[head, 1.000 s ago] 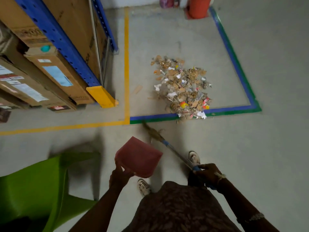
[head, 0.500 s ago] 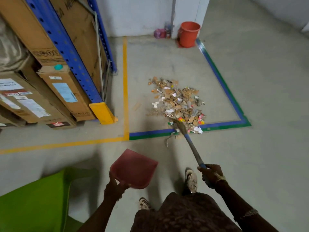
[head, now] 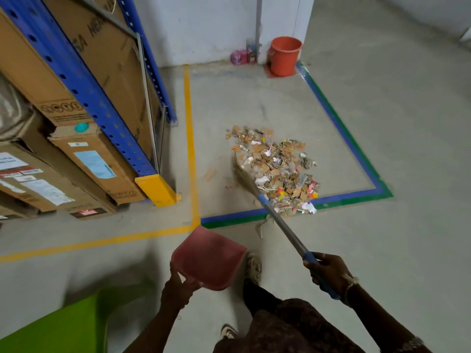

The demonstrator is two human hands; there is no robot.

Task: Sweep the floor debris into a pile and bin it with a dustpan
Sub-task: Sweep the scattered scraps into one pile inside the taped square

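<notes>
Ahead of the feet, the debris pile [head: 276, 171] lies beyond the broom [head: 277, 220] gripped in the right hand [head: 331, 273], its handle slanting forward-left, while the left hand [head: 178, 284] grips the dustpan [head: 209, 258] nearer.

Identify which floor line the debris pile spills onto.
The near blue-and-green line, running left to right under the debris pile's front edge; the yellow line lies apart from it.

Left hand [head: 178, 286], right hand [head: 329, 273]: curled grips
</notes>
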